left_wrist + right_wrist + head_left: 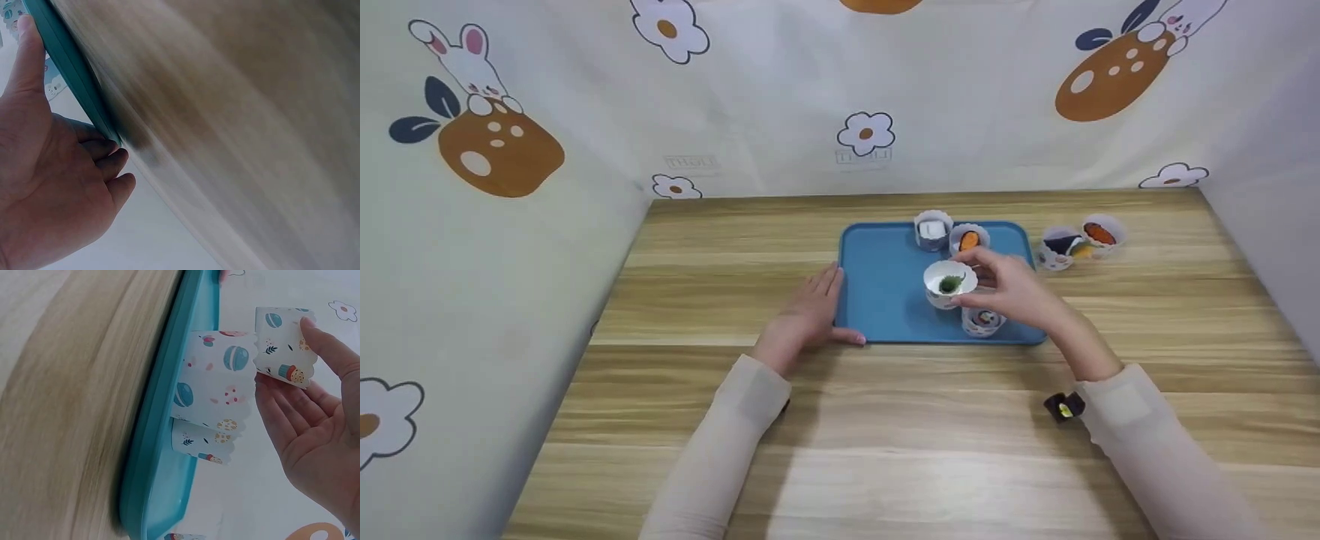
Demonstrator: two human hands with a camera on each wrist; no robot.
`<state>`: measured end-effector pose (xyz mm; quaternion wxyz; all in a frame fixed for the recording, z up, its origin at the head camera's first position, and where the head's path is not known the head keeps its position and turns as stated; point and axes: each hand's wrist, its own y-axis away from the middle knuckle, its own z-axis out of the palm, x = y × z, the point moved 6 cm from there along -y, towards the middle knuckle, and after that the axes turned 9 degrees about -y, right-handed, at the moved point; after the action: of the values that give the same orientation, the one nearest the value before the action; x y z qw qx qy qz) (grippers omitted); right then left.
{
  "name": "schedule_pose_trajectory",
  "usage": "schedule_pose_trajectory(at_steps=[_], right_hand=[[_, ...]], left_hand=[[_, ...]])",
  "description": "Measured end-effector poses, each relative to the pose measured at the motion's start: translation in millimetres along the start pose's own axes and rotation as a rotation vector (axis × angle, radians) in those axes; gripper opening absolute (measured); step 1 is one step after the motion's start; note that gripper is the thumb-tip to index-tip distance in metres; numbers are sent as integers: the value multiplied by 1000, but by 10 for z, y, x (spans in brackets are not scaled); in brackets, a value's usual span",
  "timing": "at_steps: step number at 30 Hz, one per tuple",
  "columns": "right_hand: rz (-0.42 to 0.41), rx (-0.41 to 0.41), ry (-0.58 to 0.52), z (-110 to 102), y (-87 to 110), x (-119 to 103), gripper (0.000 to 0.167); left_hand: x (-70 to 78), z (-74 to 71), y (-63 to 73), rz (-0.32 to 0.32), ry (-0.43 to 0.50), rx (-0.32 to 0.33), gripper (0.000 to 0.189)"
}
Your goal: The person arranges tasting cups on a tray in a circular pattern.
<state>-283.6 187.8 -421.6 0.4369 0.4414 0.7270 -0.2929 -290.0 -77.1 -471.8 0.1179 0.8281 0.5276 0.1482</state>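
My right hand (1012, 289) pinches a white paper baking cup (937, 296) between thumb and fingers, above the blue tray (885, 315). Inside that cup sits a small green leafy piece (951, 283). The right wrist view shows the held cup (281, 343) printed with macarons and cupcakes. Just in front of it on the tray stands another cup (982, 322); behind are a cup with white pieces (932, 232) and one with an orange piece (969, 240). My left hand (810, 311) rests against the tray's near left corner, fingers straight along the side, thumb at the front rim.
To the right of the tray, on the wooden table (660, 390), are a cup with dark pieces (1057, 251) and a cup with a red-orange piece (1101, 234); something yellow shows between them. Patterned sheeting (780, 105) walls off the back and sides.
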Motion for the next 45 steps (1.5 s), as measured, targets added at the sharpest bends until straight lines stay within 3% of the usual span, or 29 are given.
schedule_pose_trajectory(at_steps=[20,32,45], right_hand=[[-50,-91,343,186,-26,-32,54],[-114,-139,441,304,-21,-29,57],[-93,-146,574,294,27,-13,65]], left_hand=[[-13,19,-14,-9,7,0,123],[-19,25,-15,-29,45,-13,124],[-15,18,4,-26,74,-4,124]])
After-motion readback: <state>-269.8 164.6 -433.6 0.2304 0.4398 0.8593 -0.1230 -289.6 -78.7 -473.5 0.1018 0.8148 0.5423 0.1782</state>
